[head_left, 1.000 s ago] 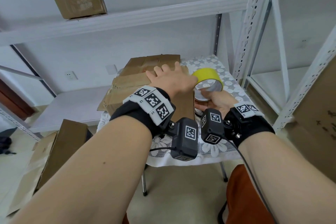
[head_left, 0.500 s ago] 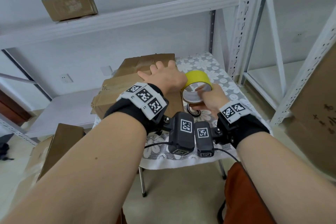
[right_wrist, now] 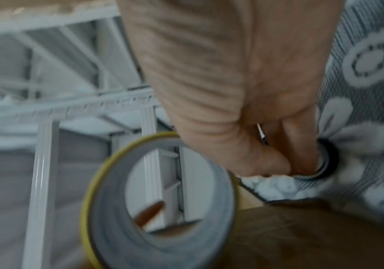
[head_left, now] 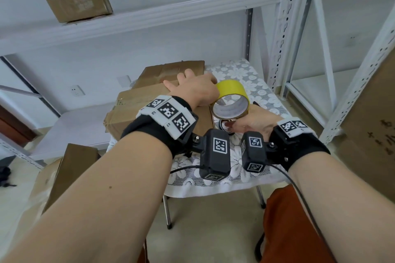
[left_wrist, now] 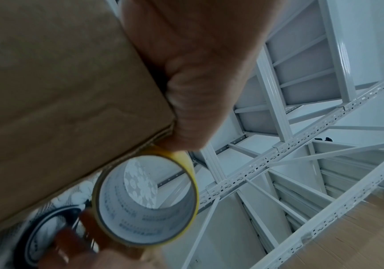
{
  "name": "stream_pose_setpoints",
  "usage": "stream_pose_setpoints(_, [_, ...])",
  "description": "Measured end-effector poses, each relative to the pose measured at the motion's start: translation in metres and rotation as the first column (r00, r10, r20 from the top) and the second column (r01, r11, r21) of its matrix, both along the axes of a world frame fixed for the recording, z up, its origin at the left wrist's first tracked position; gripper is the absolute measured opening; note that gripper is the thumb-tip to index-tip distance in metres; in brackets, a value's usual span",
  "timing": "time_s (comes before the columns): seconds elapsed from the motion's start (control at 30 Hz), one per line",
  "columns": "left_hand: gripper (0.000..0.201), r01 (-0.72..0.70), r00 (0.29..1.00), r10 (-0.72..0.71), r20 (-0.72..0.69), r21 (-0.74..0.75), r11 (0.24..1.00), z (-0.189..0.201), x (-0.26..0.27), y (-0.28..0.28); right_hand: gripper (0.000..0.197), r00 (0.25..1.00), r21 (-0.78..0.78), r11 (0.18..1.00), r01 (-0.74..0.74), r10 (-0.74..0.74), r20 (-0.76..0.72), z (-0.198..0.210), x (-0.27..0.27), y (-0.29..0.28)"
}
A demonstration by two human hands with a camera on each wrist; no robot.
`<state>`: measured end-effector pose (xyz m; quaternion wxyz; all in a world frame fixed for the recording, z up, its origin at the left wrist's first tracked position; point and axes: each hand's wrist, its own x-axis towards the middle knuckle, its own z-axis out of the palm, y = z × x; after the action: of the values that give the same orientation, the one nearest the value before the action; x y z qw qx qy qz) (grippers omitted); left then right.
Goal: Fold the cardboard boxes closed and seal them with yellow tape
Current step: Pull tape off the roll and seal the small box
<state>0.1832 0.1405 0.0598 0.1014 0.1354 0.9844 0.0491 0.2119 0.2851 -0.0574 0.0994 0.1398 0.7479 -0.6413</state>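
1. The right hand (head_left: 254, 123) curls its fingers round the lower rim of a wide roll of yellow tape with a pale cardboard core (head_left: 230, 102), holding it on edge at the near right corner of the box – probably to start a strip there.
2. The left hand (head_left: 192, 89) lies palm-down with straight fingers on the top of a brown cardboard box with creased flaps (head_left: 139, 107). It grips nothing; its thumb (left_wrist: 186, 116) presses at the box corner where the tape's loose yellow end meets the cardboard, seemingly to pin the flaps shut and anchor the tape.
3. The box sits on a small table under a white lace cloth with a flower pattern (head_left: 245, 74); a smaller dark-rimmed roll (left_wrist: 48, 229) lies on the cloth just below the yellow one.
4. Rows of small print run round the inside of the tape core – too blurred to read.
5. Another brown box (head_left: 79, 4) rests on a white metal shelf (head_left: 149, 17) above; its faded label is unreadable. A large carton at far right (head_left: 376, 124) bears dark handwritten marks, cut off by the frame.
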Motion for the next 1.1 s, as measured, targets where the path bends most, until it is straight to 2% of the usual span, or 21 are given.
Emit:
stream_pose_setpoints(0.07, [0.055, 0.023, 1.000, -0.023, 0.021, 0.001, 1.000, 0.001, -0.001, -0.003, 0.039, 1.000, 0.201, 0.979, 0.002, 0.002, -0.021, -0.010, -0.010, 0.001])
stream_pose_setpoints(0.13, [0.057, 0.037, 0.999, -0.037, 0.023, -0.002, 0.999, 0.002, -0.002, -0.004, 0.008, 0.998, 0.407, 0.912, 0.056, -0.051, -0.024, -0.009, -0.015, -0.007])
stream_pose_setpoints(0.2, [0.060, 0.034, 0.999, -0.034, 0.010, 0.018, 0.999, 0.003, -0.003, -0.004, 0.020, 0.985, 0.597, 0.784, 0.171, -0.156, -0.078, -0.013, -0.018, -0.012])
stream_pose_setpoints(0.27, [0.062, 0.012, 1.000, -0.011, -0.012, 0.055, 0.998, 0.001, -0.004, -0.003, 0.019, 0.962, 0.678, 0.684, 0.269, -0.221, -0.159, -0.020, -0.016, -0.020])
stream_pose_setpoints(0.37, [0.063, -0.023, 0.997, 0.031, -0.066, 0.111, 0.994, -0.005, -0.005, -0.003, 0.008, 0.964, 0.730, 0.631, 0.263, -0.195, -0.179, -0.030, -0.015, -0.030])
stream_pose_setpoints(0.43, [0.058, -0.045, 0.994, 0.059, -0.095, 0.150, 0.988, -0.008, -0.007, -0.002, 0.046, 0.963, 0.747, 0.618, 0.244, -0.242, -0.115, -0.035, -0.020, -0.031])
stream_pose_setpoints(0.47, [0.055, -0.056, 0.991, 0.076, -0.111, 0.168, 0.984, -0.009, -0.008, -0.003, 0.058, 0.960, 0.763, 0.600, 0.242, -0.262, -0.099, -0.037, -0.024, -0.031])
stream_pose_setpoints(0.5, [0.051, -0.068, 0.987, 0.093, -0.134, 0.184, 0.981, -0.009, -0.008, -0.003, 0.063, 0.958, 0.789, 0.570, 0.231, -0.273, -0.084, -0.037, -0.025, -0.032])
stream_pose_setpoints(0.57, [0.044, -0.082, 0.976, 0.121, -0.183, 0.209, 0.974, -0.011, -0.009, -0.002, 0.060, 0.954, 0.826, 0.525, 0.207, -0.294, -0.052, -0.041, -0.031, -0.028])
stream_pose_setpoints(0.67, [0.041, -0.078, 0.971, 0.126, -0.204, 0.231, 0.970, -0.014, -0.010, -0.003, 0.045, 0.956, 0.814, 0.549, 0.191, -0.293, -0.027, -0.039, -0.036, -0.024])
stream_pose_setpoints(0.77, [0.048, -0.060, 0.985, 0.098, -0.143, 0.253, 0.966, -0.009, -0.011, -0.008, 0.030, 0.963, 0.764, 0.627, 0.153, -0.267, 0.026, -0.030, -0.034, -0.020])
stream_pose_setpoints(0.83, [0.062, -0.026, 0.995, 0.052, -0.081, 0.287, 0.957, -0.002, -0.011, -0.016, 0.036, 0.979, 0.690, 0.718, 0.091, -0.191, 0.070, -0.024, -0.031, -0.015])
stream_pose_setpoints(0.93, [0.097, 0.086, 0.984, -0.140, 0.110, 0.392, 0.916, 0.013, -0.007, -0.037, 0.018, 0.982, 0.571, 0.819, 0.053, -0.148, 0.121, -0.010, -0.021, -0.010])
stream_pose_setpoints(0.97, [0.108, 0.150, 0.961, -0.222, 0.163, 0.367, 0.918, 0.017, -0.006, -0.045, 0.022, 0.961, 0.497, 0.858, 0.129, -0.231, 0.149, -0.010, -0.021, -0.009])
stream_pose_setpoints(1.0, [0.120, 0.222, 0.941, -0.281, 0.189, 0.282, 0.934, 0.021, -0.005, -0.051, 0.023, 0.949, 0.475, 0.863, 0.173, -0.276, 0.154, -0.010, -0.021, -0.010])
stream_pose_setpoints(1.07, [0.139, 0.297, 0.939, -0.294, 0.177, 0.010, 0.955, 0.021, -0.005, -0.057, 0.023, 0.926, 0.458, 0.854, 0.246, -0.347, 0.149, -0.014, -0.019, -0.006])
stream_pose_setpoints(1.1, [0.141, 0.296, 0.950, -0.282, 0.132, -0.097, 0.950, 0.020, -0.004, -0.058, 0.022, 0.918, 0.402, 0.874, 0.274, -0.362, 0.161, -0.012, -0.018, -0.005])
